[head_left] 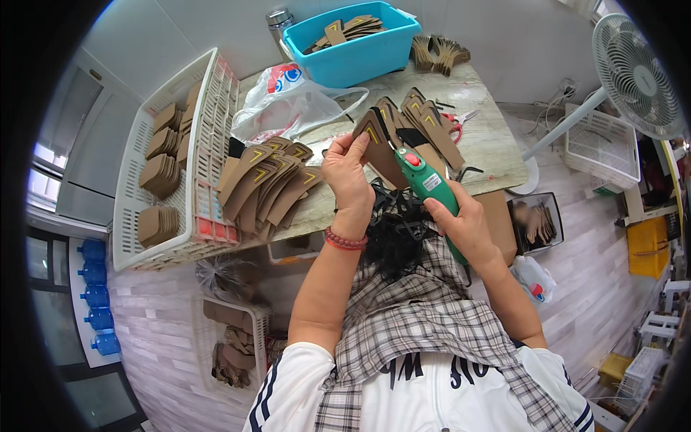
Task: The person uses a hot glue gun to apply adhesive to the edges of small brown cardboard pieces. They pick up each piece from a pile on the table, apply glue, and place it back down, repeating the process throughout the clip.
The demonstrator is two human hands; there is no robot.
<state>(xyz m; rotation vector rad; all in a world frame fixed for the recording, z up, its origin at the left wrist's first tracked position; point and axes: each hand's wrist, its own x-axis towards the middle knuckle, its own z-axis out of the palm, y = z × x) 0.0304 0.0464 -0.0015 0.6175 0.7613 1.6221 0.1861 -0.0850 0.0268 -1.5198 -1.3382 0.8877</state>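
Observation:
My left hand [349,173] pinches the upper part of a flat brown piece [384,160] with a yellow chevron and a black edge. In my right hand [464,219] is a green handheld electric tool [426,176] with a red button, my fingers wrapped round its body. Its front end is close to the black edge of the piece; whether they touch I cannot tell. Below both hands, a heap of black strip trimmings [396,234] lies over my lap. More brown chevron pieces [432,126] lie behind the tool, and a fanned pile [266,180] sits to the left.
On the table [489,137] stand a turquoise tub [353,54] of similar pieces and a white plastic bag [277,108]. Red-handled scissors [458,126] lie at the right. A white crate [205,151] with stacked brown pieces borders the left side; a fan [640,79] stands right.

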